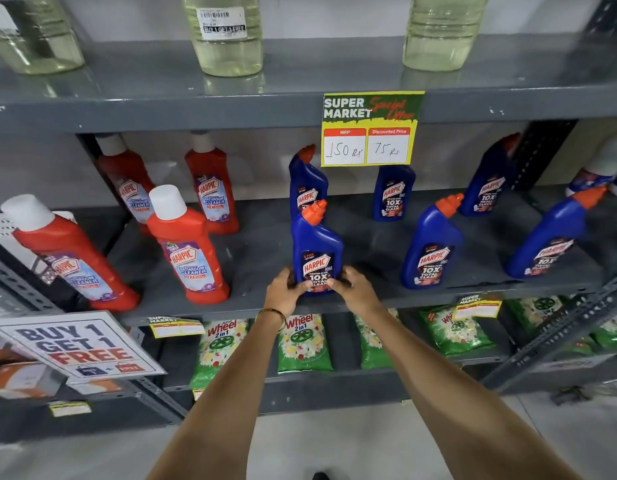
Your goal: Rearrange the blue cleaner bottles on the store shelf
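Both your hands, left hand and right hand, clamp the front blue plastic cleaner bottle low; keep it upright on the grey metal shelf; square its label forward.

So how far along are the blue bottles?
Done: three blue bottles stand at the back, spaced out. In hand: both hands, left and right, grip the front bottle at the shelf edge. Left: probably the two front-right bottles, standing unevenly.

red cleaner bottles, price sign, green detergent packs
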{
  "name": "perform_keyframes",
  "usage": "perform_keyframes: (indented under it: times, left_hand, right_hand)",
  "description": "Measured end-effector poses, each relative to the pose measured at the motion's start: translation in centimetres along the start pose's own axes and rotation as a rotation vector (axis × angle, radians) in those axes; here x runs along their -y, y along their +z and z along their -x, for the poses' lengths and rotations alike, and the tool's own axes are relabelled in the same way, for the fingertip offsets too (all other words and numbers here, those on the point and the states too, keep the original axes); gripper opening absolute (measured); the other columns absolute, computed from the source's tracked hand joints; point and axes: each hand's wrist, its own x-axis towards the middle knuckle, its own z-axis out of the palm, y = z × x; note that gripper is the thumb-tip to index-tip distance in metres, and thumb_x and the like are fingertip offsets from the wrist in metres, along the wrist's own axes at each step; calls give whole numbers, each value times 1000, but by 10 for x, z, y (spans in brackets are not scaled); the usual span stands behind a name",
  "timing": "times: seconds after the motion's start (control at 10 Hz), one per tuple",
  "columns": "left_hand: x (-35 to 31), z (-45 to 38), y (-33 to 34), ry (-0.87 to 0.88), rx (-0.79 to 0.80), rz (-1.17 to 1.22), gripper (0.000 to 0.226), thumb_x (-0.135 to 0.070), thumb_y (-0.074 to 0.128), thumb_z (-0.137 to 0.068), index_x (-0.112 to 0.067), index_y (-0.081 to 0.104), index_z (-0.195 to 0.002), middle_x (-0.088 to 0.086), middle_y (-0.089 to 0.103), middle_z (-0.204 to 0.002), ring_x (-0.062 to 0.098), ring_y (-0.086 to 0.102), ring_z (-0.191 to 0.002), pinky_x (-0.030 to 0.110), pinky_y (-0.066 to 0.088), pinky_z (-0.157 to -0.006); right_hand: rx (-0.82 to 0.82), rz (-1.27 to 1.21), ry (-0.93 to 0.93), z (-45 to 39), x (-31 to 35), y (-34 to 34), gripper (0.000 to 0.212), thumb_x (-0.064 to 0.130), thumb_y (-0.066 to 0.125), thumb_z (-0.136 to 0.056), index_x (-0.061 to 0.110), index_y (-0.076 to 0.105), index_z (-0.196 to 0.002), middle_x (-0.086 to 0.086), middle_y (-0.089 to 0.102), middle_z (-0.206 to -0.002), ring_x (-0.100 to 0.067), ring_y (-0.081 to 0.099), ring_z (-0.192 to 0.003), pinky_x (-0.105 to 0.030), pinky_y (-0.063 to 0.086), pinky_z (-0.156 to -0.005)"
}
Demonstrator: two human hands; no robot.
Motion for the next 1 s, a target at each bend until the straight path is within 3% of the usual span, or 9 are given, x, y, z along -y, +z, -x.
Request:
perform_keyframes:
  times: [0.8, 0.9, 1.0]
  left_hand:
    - [-5, 9, -3, -48, 28, -41, 43, -20, 66, -81, -5, 50, -119, 16, 62, -122, 28, 58, -110, 38, 46, -95]
    - [-4, 14, -3, -50, 2, -93, 47, -20, 66, -81, -5, 48, -122, 17, 61, -122, 30, 58, -111, 40, 46, -95]
    - [-3, 27, -7, -45, -74, -270, 57, -27, 61, -85, -6, 37, -131, 20, 57, -127, 35, 54, -114, 43, 46, -93]
  right_hand:
    - [35, 51, 33, 7, 5, -2, 37, 22, 62, -86, 6, 54, -118, -14, 64, -121, -22, 60, -108, -27, 45, -84]
    - [29, 68, 37, 10, 4, -2, 46, 23, 64, -84, 5, 50, -124, -16, 61, -126, -27, 58, -115, -34, 46, -92]
    - [-100, 217, 23, 23, 7, -3, 62, 27, 60, -87, 5, 34, -139, -18, 46, -142, -31, 44, -131, -39, 38, -104]
